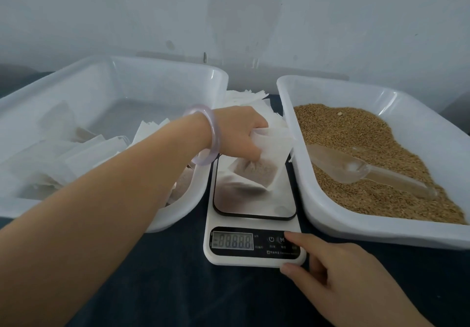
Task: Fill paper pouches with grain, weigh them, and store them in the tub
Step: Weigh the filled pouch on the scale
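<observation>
My left hand (239, 133) grips the top of a white paper pouch (256, 171) partly filled with grain; the pouch's lower end sits on or just above the steel platform of the white kitchen scale (254, 207). The scale's display (232, 241) is lit. My right hand (338, 273) rests at the scale's front right corner, its index fingertip on a button and its thumb against the front edge. The storage tub (213, 77) at left holds several pouches (84, 146). The tub (318, 214) at right holds brown grain (376, 158) with a clear plastic scoop (356, 169) lying in it.
A stack of empty white paper pouches (244, 100) lies behind the scale, between the two tubs. Everything stands on a dark blue cloth (178, 288). A grey wall (229, 21) rises close behind the tubs.
</observation>
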Action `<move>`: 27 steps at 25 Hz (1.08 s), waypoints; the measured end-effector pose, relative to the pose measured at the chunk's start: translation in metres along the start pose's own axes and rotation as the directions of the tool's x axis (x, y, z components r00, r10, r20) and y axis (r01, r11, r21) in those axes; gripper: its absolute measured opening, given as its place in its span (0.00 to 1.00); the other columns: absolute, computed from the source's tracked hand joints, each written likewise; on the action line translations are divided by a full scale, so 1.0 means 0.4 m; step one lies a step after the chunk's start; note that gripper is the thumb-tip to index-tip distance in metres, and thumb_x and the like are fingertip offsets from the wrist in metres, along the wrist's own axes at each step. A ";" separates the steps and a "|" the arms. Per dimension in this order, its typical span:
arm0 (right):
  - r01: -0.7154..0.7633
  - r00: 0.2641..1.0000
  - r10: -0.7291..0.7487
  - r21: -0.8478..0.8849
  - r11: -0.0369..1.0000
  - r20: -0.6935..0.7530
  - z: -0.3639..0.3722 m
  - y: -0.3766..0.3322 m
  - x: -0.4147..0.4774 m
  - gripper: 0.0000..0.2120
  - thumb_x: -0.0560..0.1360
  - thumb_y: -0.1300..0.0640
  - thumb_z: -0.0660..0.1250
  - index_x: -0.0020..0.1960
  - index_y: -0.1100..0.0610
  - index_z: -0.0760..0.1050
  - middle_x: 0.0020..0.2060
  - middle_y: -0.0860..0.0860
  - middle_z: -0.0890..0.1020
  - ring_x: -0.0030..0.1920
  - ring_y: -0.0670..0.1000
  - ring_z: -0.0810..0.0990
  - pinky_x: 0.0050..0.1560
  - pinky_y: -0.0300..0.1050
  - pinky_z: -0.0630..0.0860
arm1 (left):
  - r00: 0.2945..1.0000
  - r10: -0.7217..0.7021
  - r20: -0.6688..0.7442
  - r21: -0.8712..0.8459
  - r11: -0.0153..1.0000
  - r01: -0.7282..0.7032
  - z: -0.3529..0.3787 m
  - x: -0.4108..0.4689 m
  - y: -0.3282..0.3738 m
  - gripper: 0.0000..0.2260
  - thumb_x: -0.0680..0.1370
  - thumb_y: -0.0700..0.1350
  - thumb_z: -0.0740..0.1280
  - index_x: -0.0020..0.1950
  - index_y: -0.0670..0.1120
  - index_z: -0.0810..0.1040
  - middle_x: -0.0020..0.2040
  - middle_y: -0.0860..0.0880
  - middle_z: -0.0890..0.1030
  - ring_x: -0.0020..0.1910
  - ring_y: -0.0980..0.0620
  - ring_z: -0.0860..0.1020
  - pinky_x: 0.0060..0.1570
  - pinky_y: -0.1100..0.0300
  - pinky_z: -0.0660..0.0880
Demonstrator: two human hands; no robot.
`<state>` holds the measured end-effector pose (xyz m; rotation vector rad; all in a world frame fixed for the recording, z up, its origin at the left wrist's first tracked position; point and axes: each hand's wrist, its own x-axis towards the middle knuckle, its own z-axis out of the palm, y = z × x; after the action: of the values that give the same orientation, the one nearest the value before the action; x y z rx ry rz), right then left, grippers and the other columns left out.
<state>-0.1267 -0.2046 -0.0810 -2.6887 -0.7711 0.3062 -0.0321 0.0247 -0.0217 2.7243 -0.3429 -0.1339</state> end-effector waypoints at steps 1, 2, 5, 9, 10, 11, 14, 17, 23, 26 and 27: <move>-0.001 1.000 0.001 0.002 1.000 -0.001 0.000 0.000 -0.001 0.26 0.72 0.31 0.54 0.69 0.34 0.60 0.36 0.31 0.75 0.37 0.36 0.72 0.40 0.29 0.68 | 1.000 0.000 0.004 0.001 1.000 0.000 0.000 0.000 -0.001 0.09 0.68 0.43 0.71 0.36 0.45 0.71 0.34 0.49 0.74 0.34 0.49 0.71 0.37 0.56 0.69; -0.002 1.000 0.002 -0.006 1.000 -0.005 0.001 0.002 -0.001 0.26 0.72 0.32 0.54 0.69 0.34 0.60 0.34 0.36 0.75 0.37 0.36 0.72 0.41 0.30 0.68 | 1.000 0.001 0.008 -0.001 1.000 -0.001 0.000 0.000 0.000 0.09 0.68 0.43 0.71 0.36 0.45 0.71 0.34 0.49 0.74 0.34 0.49 0.71 0.38 0.56 0.69; -0.014 1.000 0.014 -0.032 0.999 -0.003 -0.001 0.008 -0.001 0.26 0.73 0.32 0.54 0.70 0.34 0.60 0.32 0.40 0.74 0.37 0.37 0.72 0.41 0.30 0.68 | 1.000 -0.006 -0.002 -0.027 1.000 0.006 -0.001 -0.003 0.004 0.10 0.68 0.43 0.71 0.34 0.46 0.70 0.32 0.51 0.72 0.32 0.51 0.70 0.36 0.58 0.67; -0.026 0.999 0.027 -0.038 0.999 0.022 -0.004 0.009 0.000 0.26 0.73 0.31 0.54 0.70 0.35 0.60 0.32 0.40 0.73 0.37 0.37 0.71 0.41 0.30 0.68 | 1.000 -0.015 -0.025 -0.064 0.998 0.014 -0.007 -0.007 0.009 0.12 0.69 0.41 0.70 0.32 0.49 0.68 0.30 0.53 0.71 0.30 0.54 0.69 0.33 0.60 0.66; -0.031 0.999 0.032 -0.040 0.999 0.022 -0.005 0.010 0.001 0.26 0.73 0.32 0.54 0.70 0.35 0.61 0.32 0.40 0.73 0.37 0.37 0.71 0.41 0.30 0.68 | 1.000 -0.016 -0.025 -0.068 0.998 0.014 -0.008 -0.008 0.010 0.12 0.70 0.41 0.70 0.32 0.49 0.68 0.30 0.53 0.71 0.30 0.54 0.69 0.33 0.60 0.66; -0.035 0.999 0.035 -0.043 0.998 0.021 -0.006 0.011 0.001 0.26 0.73 0.32 0.55 0.70 0.36 0.61 0.32 0.40 0.73 0.37 0.37 0.71 0.41 0.30 0.68 | 1.000 -0.017 -0.023 -0.068 0.998 0.015 -0.008 -0.009 0.011 0.12 0.70 0.41 0.70 0.32 0.49 0.68 0.31 0.52 0.71 0.30 0.54 0.69 0.33 0.60 0.66; -0.041 0.999 0.042 -0.043 0.998 0.027 -0.007 0.013 0.002 0.26 0.73 0.33 0.56 0.70 0.36 0.61 0.32 0.41 0.73 0.38 0.37 0.71 0.42 0.31 0.68 | 1.000 -0.016 -0.020 -0.063 0.998 0.015 -0.008 -0.010 0.011 0.11 0.70 0.41 0.70 0.33 0.48 0.68 0.31 0.52 0.72 0.30 0.53 0.69 0.34 0.60 0.66; -0.047 0.997 0.050 -0.063 0.997 0.051 -0.008 0.015 0.005 0.26 0.74 0.34 0.58 0.70 0.36 0.60 0.32 0.41 0.73 0.39 0.38 0.71 0.44 0.32 0.69 | 1.000 -0.017 -0.016 -0.067 0.998 0.016 -0.008 -0.010 0.010 0.10 0.69 0.41 0.70 0.34 0.47 0.69 0.32 0.51 0.72 0.31 0.52 0.70 0.35 0.59 0.67; -0.035 0.998 0.039 -0.077 0.996 0.048 -0.006 0.020 0.008 0.25 0.74 0.35 0.59 0.70 0.36 0.61 0.32 0.41 0.72 0.39 0.38 0.70 0.44 0.32 0.69 | 1.000 -0.019 -0.014 -0.069 0.997 0.018 -0.010 -0.013 0.013 0.10 0.70 0.42 0.70 0.34 0.48 0.69 0.31 0.53 0.72 0.30 0.54 0.70 0.33 0.60 0.66; -0.027 0.999 0.031 -0.098 0.995 0.038 -0.004 0.018 0.006 0.26 0.74 0.34 0.59 0.70 0.36 0.59 0.32 0.41 0.72 0.38 0.38 0.69 0.40 0.30 0.67 | 1.000 -0.016 -0.009 -0.069 0.998 0.015 -0.008 -0.012 0.013 0.10 0.70 0.42 0.70 0.34 0.48 0.70 0.31 0.53 0.72 0.30 0.54 0.70 0.33 0.60 0.67; -0.023 0.999 0.027 -0.105 0.994 0.038 -0.003 0.018 0.004 0.26 0.74 0.34 0.58 0.70 0.36 0.59 0.32 0.41 0.72 0.38 0.38 0.70 0.39 0.30 0.66 | 1.000 -0.017 -0.007 -0.066 0.998 0.016 -0.007 -0.012 0.012 0.10 0.69 0.42 0.70 0.34 0.47 0.70 0.31 0.53 0.72 0.30 0.54 0.70 0.33 0.60 0.67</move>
<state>-0.1214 -0.2097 -0.0826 -2.8004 -0.7857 0.3349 -0.0372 0.0226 -0.0168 2.6627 -0.3089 -0.1373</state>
